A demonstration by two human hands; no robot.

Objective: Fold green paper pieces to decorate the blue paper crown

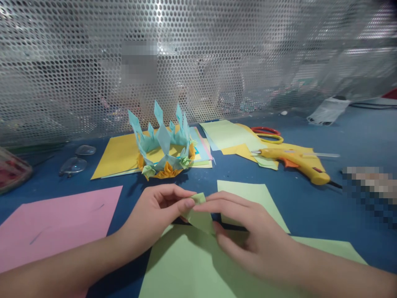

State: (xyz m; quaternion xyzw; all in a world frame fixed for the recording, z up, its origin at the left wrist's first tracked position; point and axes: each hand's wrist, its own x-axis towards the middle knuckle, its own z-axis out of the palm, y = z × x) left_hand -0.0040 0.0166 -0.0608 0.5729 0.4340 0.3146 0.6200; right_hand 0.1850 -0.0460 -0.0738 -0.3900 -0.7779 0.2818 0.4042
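Note:
A small folded piece of light green paper [200,215] is held just above the blue table between both hands. My left hand [158,213] pinches its top left part with thumb and fingers. My right hand [248,231] pinches it from the right, fingers pressed on the fold. Under the hands lies a large light green sheet [182,269], and a smaller green sheet [251,196] lies just beyond my right hand. A paper crown-like model [164,147] of light blue, yellow and green folded pieces stands behind the hands.
A pink sheet [56,221] lies at the left. Yellow paper [119,155] and a stack of coloured sheets [229,138] lie at the back. A yellow glue gun [297,161], scissors [268,134] and glasses [74,161] rest on the table. A perforated metal screen [217,58] closes the far side.

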